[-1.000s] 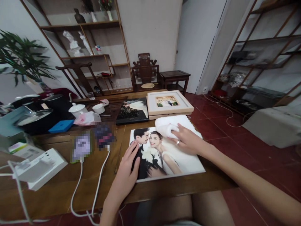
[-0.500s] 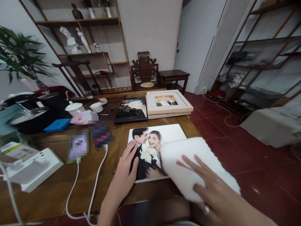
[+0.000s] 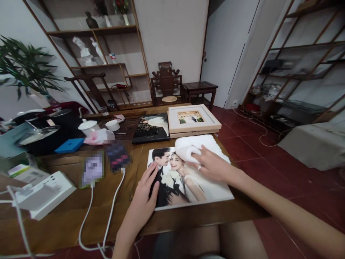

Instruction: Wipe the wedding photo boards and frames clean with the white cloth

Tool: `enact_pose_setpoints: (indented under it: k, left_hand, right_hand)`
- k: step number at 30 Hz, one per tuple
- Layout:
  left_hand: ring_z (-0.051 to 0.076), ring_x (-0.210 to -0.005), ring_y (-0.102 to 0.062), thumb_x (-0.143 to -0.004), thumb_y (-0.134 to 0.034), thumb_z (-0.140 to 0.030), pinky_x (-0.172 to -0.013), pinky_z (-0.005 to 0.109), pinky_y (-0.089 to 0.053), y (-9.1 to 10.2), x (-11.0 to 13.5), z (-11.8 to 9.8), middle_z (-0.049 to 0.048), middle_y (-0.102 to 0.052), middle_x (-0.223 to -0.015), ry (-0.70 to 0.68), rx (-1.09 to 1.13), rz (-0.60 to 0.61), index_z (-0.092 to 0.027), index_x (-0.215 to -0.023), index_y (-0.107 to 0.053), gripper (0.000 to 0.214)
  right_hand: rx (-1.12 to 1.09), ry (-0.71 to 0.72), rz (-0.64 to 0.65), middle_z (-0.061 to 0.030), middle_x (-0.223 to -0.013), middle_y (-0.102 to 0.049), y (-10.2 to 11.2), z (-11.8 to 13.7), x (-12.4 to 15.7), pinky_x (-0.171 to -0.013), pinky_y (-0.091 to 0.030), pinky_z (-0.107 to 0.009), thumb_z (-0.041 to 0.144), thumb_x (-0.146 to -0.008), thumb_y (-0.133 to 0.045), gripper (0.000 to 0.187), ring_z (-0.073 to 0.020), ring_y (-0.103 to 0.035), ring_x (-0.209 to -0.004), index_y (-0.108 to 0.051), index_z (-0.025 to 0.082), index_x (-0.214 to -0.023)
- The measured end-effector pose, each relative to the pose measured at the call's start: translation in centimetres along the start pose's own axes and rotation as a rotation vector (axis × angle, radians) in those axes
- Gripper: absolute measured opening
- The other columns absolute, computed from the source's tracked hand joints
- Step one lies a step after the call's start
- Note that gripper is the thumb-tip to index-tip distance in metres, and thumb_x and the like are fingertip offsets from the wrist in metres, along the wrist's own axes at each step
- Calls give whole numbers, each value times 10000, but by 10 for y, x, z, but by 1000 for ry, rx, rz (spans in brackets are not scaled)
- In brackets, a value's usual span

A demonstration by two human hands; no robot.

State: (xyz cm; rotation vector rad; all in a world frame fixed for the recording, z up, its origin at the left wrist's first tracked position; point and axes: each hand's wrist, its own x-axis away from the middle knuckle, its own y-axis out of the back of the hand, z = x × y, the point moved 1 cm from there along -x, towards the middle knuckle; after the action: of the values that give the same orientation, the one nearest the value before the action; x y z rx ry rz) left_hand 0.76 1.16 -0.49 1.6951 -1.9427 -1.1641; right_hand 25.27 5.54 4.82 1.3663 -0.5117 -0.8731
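A large wedding photo print [image 3: 172,183] lies flat on the wooden table [image 3: 185,217], showing a couple, one in a dark suit and one in a white dress. Resting on its left edge, my left hand [image 3: 144,192] is open, fingers stretched out and the thumb slightly apart. At the print's upper right, my right hand [image 3: 212,162] grips a folded white towel [image 3: 188,149] and presses it on the surface. The towel covers the print's top right part and spreads beyond its far edge.
Behind the print lie a dark photo panel [image 3: 151,126] and a pale wooden picture frame [image 3: 194,118]. To the left are two phones [image 3: 92,168] on white cables, a white box [image 3: 54,194], a blue box [image 3: 69,145], a lidded white cup [image 3: 88,126] and dark pots [image 3: 40,135].
My right hand has moved the towel up and away, from the print's lower right to its upper right, uncovering the white dress. My left hand stays in place.
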Motion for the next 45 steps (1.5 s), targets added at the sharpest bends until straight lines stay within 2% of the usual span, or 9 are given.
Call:
enact_pose_setpoints:
  k: [5,10,14,17,21,27,33,40,45]
  left_hand:
    - [180,-1382,-265,-944,-333,-299,-1139,425,-212,0,2,0,57,-330,-1492,17,-4,9,-215,-1388,-377,453]
    - [182,-1385,-256,-945,-327,-303,-1142,430,-199,-1,0,0,68,-314,-1498,11,-7,10,-204,-1392,-371,460]
    - [188,-1384,-261,-944,-328,-309,-1138,439,-206,-1,0,0,84,-315,-1497,13,-21,10,-189,-1392,-370,466]
    - [193,-1383,-263,-942,-336,-308,-1136,437,-212,-1,1,1,86,-316,-1496,8,-22,2,-190,-1393,-369,467]
    - [194,-1382,-266,-943,-333,-293,-1134,445,-218,0,1,1,71,-319,-1496,-16,-6,1,-217,-1398,-360,461]
    - [176,-1383,-262,-948,-330,-289,-1138,430,-217,-1,2,0,61,-315,-1499,1,12,-1,-228,-1395,-359,453]
    - [173,-1385,-258,-953,-314,-296,-1141,430,-204,-1,3,1,53,-310,-1501,23,41,4,-240,-1399,-353,451]
    - [190,-1382,-264,-952,-308,-281,-1139,448,-199,-1,3,2,47,-312,-1502,16,66,-8,-256,-1399,-355,449]
    - [191,-1388,-250,-951,-302,-279,-1138,458,-194,-1,1,2,64,-301,-1506,19,62,6,-240,-1398,-357,452]
  right_hand:
    - [20,-7,-18,-161,-1142,-627,-10,5,-15,-1028,-264,-569,172,-903,-408,291,-341,-351,-1290,-633,118,-1079]
    - [-41,29,32,-208,-1413,-390,-27,54,36,-1060,-129,-639,241,-798,-588,257,-410,-192,-1347,-672,133,-1015]
    - [-116,179,49,-190,-1448,-330,-31,83,75,-1032,-156,-680,336,-810,-598,188,-431,-171,-1340,-708,186,-838]
    - [-114,191,68,-167,-1457,-326,-28,84,79,-1045,-183,-655,353,-811,-595,201,-411,-169,-1348,-704,188,-853]
    - [-109,108,81,-154,-1422,-402,-19,63,54,-1085,-182,-584,262,-816,-561,251,-346,-221,-1356,-652,158,-1026]
    - [-39,30,15,-182,-1180,-605,-19,23,-9,-1063,-246,-522,224,-891,-441,266,-309,-308,-1328,-629,130,-1053]
    - [-15,39,7,-150,-1241,-577,-22,16,-35,-1053,-216,-567,128,-843,-451,289,-313,-274,-1341,-624,154,-1073]
    - [-74,103,116,-159,-1442,-369,-20,71,26,-1074,-126,-615,233,-810,-555,268,-364,-160,-1368,-665,156,-1042]
    - [-97,222,213,-133,-1483,-287,-23,95,64,-1054,-159,-650,351,-811,-581,216,-406,-150,-1355,-718,198,-878]
